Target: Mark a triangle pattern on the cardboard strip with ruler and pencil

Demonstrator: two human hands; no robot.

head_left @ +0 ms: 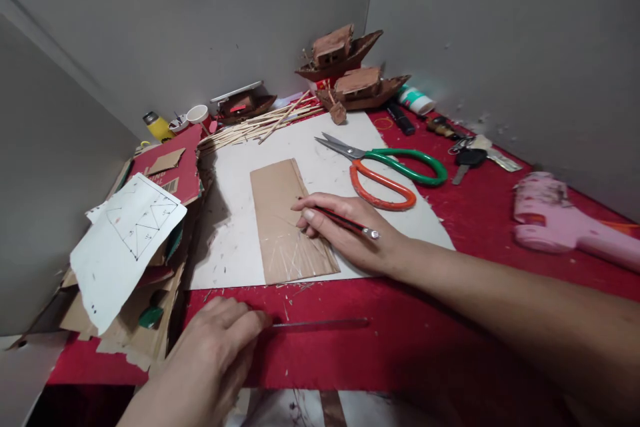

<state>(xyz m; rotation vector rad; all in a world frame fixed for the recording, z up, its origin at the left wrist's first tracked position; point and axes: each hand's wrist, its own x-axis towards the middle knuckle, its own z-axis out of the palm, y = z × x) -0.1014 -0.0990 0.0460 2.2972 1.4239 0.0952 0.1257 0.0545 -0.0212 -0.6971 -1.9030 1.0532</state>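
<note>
A piece of brown cardboard (280,213) with pale pencil-like lines near its lower end lies on a white sheet (225,240). My right hand (345,227) rests over the cardboard's right edge, its fingers closed on a dark red and black pencil (350,221). Below the sheet, my left hand (227,330) holds one end of a thin ruler (325,323) above the red cloth, fingers bent together. Scissors (357,153) with one green and one orange handle lie to the upper right of the cardboard.
Stacked cardboard (183,153) and a paper with a drawn pattern (135,233) stand at the left. Thin sticks (265,123) and brown model boats (365,87) are at the back. Keys (470,159) and a pink glue gun (545,213) lie at the right.
</note>
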